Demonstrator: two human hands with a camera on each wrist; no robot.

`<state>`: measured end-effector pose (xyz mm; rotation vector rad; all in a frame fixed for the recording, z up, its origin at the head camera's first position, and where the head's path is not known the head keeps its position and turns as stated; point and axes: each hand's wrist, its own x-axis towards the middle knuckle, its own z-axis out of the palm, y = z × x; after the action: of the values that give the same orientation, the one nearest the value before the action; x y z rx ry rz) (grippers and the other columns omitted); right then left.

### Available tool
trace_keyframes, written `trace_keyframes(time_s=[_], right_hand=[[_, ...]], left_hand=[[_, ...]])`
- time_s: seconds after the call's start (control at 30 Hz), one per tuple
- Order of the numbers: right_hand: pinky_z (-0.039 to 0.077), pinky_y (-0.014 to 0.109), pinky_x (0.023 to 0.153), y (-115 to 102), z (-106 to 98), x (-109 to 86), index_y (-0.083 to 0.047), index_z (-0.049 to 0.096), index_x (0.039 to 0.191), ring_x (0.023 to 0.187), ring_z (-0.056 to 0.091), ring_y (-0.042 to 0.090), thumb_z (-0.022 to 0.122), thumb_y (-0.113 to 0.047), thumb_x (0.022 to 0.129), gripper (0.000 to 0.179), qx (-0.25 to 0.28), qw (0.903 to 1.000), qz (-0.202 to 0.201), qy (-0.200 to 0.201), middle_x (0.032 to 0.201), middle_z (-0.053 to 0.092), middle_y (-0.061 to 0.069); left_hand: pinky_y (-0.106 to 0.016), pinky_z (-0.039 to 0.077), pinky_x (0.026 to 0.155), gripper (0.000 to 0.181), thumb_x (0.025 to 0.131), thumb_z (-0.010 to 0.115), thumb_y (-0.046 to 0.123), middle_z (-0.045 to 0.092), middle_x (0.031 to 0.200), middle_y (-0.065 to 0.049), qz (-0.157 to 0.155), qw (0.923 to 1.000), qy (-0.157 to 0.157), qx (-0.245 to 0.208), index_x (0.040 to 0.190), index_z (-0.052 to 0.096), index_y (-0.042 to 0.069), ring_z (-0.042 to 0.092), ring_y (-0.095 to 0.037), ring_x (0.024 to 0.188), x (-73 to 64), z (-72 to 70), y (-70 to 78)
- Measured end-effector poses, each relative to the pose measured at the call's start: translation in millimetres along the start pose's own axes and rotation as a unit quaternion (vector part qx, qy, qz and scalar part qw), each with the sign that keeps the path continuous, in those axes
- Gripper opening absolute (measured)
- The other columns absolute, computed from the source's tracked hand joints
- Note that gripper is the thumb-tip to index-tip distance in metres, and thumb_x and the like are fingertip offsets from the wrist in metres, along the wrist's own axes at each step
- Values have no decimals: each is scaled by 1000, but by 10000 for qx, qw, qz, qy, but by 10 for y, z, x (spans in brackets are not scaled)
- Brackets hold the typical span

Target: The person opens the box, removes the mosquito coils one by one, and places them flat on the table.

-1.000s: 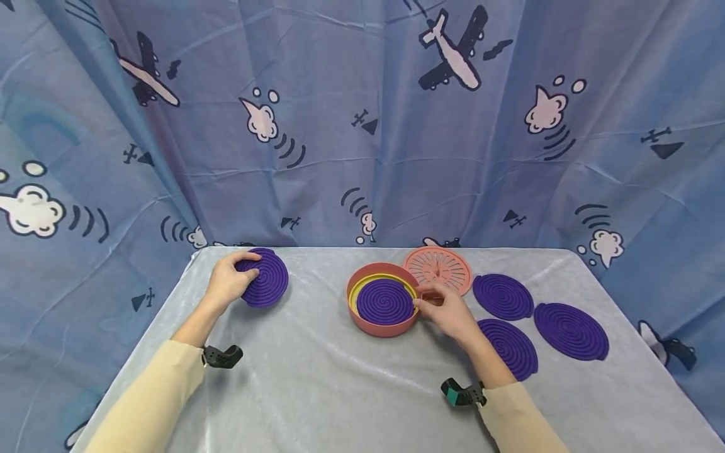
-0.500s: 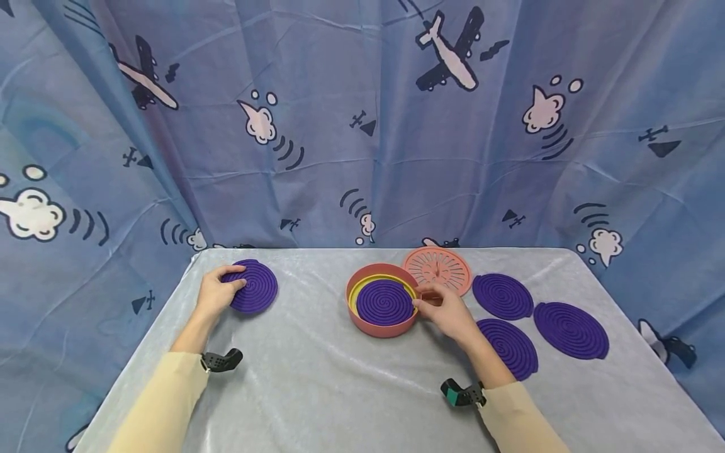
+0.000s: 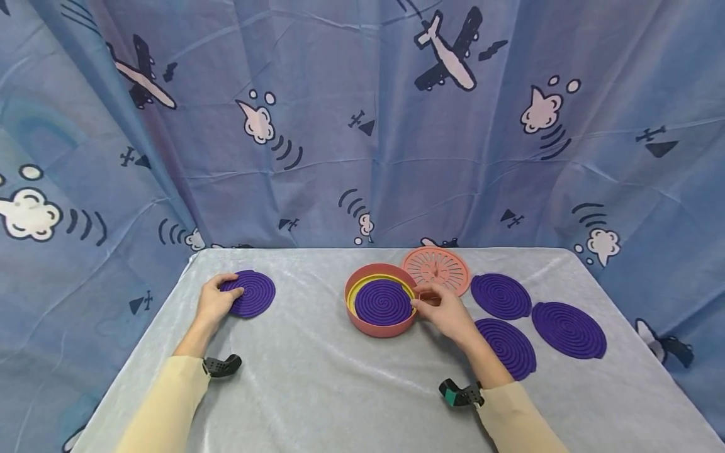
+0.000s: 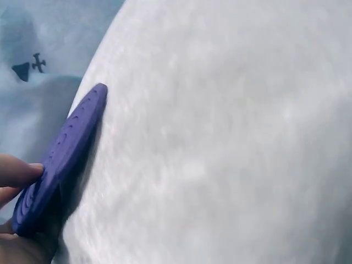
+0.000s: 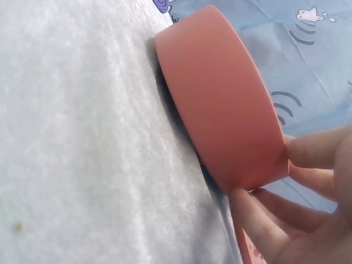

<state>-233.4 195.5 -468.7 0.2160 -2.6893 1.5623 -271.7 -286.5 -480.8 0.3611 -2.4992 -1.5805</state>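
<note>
My left hand [image 3: 216,301] pinches the left edge of a purple spiral mosquito coil [image 3: 253,296] at the table's left side. In the left wrist view this coil [image 4: 60,151] shows edge-on, close over the cloth, with a fingertip on its face. My right hand [image 3: 447,311] holds the right rim of a round coral coil box [image 3: 382,331], fingers on its wall. That box stands mid-table with a yellow lining and another purple coil [image 3: 382,302] inside. In the right wrist view the smooth outer wall of the box [image 5: 220,99] fills the middle; its inside is hidden there.
A slotted coral lid [image 3: 447,277] lies behind the box to the right. Three loose purple coils lie at right: one at the back [image 3: 501,296], one farther right [image 3: 569,330], one partly behind my right forearm [image 3: 510,349]. A blue printed curtain [image 3: 317,126] hangs behind the table.
My left hand has carried its coil left and downward toward the near side, lower to the table. My right hand has stayed at the box, which has not moved.
</note>
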Motion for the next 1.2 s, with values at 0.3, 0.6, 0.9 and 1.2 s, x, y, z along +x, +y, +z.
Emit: trace_keyframes(time_s=[0.3, 0.6, 0.9, 1.2], right_hand=[[56, 36, 86, -10, 13, 9, -1, 66, 126, 107, 65, 31, 72, -14, 96, 33, -44, 10000, 10, 40, 120, 67, 19], [57, 37, 85, -18, 17, 6, -1, 66, 126, 106, 65, 31, 71, -13, 96, 33, -7, 10000, -20, 33, 120, 67, 19], [57, 37, 85, 6, 5, -2, 0, 66, 126, 106, 65, 31, 71, -14, 97, 33, -65, 10000, -15, 31, 120, 67, 19], [57, 38, 87, -1, 2, 7, -1, 66, 126, 106, 65, 31, 71, -15, 97, 33, -94, 9999, -53, 40, 120, 67, 19]], left_hand=[[-55, 41, 107, 36, 91, 70, 8, 62, 126, -33, 500, 9903, 281, 1265, 123, 63, -6, 56, -46, 122, 1, -79, -81], [-52, 47, 91, 28, 91, 66, 4, 66, 113, -29, 851, 9810, 443, 1688, 116, 66, -8, 61, -42, 104, -35, -121, -58], [-53, 50, 94, 26, 93, 65, 4, 68, 111, -28, 1226, 9802, 207, 1538, 116, 67, -8, 65, -42, 102, -80, 53, 215], [-51, 51, 94, 25, 93, 65, 6, 70, 109, -24, 1525, 9795, -199, 1304, 114, 69, -6, 66, -39, 103, -150, 392, 543]])
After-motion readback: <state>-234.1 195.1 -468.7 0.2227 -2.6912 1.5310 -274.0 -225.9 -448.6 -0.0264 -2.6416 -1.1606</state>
